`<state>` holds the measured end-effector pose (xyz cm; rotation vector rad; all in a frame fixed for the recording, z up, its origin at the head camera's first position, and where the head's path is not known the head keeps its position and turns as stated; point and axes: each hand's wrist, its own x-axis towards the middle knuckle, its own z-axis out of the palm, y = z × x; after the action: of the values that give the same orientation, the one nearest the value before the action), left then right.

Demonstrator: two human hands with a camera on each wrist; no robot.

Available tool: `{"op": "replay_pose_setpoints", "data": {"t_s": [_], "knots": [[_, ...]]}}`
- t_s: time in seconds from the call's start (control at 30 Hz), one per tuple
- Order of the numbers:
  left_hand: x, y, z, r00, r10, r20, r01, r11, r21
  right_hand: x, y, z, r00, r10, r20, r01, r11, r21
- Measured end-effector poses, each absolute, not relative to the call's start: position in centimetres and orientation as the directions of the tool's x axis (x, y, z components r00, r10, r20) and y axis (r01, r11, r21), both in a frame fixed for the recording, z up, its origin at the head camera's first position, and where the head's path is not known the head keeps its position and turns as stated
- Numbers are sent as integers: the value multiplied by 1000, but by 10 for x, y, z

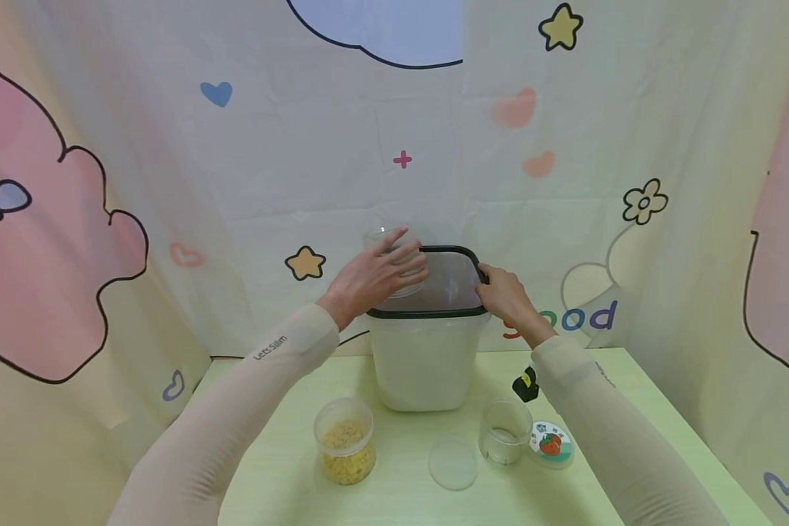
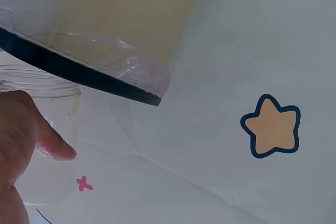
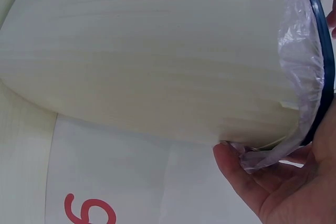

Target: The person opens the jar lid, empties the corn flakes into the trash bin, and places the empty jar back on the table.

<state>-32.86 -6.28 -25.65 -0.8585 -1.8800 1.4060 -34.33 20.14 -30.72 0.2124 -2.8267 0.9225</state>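
Observation:
A white bin (image 1: 424,365) with a black rim (image 1: 434,314) stands at the back of the table. My left hand (image 1: 378,276) grips a clear jar (image 2: 50,121) over the bin's left side, its threaded mouth turned downward toward the opening. Some yellowish residue shows on the jar's wall in the left wrist view; the head view mostly hides the jar behind the hand. My right hand (image 1: 502,294) holds the bin's right rim, fingers around the edge and the thin plastic liner (image 3: 296,45) folded over it.
In front of the bin stands a clear tub (image 1: 347,464) of yellow bits. To its right are a translucent lid (image 1: 452,465), a clear tub (image 1: 505,442) and a lid with a printed red fruit (image 1: 552,444). A small black object (image 1: 526,386) lies behind them. A printed curtain (image 1: 315,146) hangs behind the table.

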Motion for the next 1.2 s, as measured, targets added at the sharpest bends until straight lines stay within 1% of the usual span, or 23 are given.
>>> {"op": "replay_pose_setpoints", "data": {"t_s": [0.33, 0.63, 0.73, 0.93, 1.2], "knots": [[-327, -69, -258, -568, 786, 244, 182, 409, -894, -343, 203, -307, -978, -80, 194, -179, 805, -566], [-323, -72, -262, -570, 722, 392, 220, 594, -774, -340, 201, -306, -974, -95, 207, -198, 800, -566], [-323, -73, -263, -574, 690, 441, 245, 659, -711, -340, 201, -306, -974, -99, 204, -199, 804, -561], [-326, -76, -264, -551, 616, 563, 312, 777, -546, -340, 201, -304, -973, -103, 205, -202, 807, -554], [-324, -79, -267, -576, 535, 618, 373, 845, -383, -339, 202, -306, -972, -103, 210, -206, 802, -561]]}}
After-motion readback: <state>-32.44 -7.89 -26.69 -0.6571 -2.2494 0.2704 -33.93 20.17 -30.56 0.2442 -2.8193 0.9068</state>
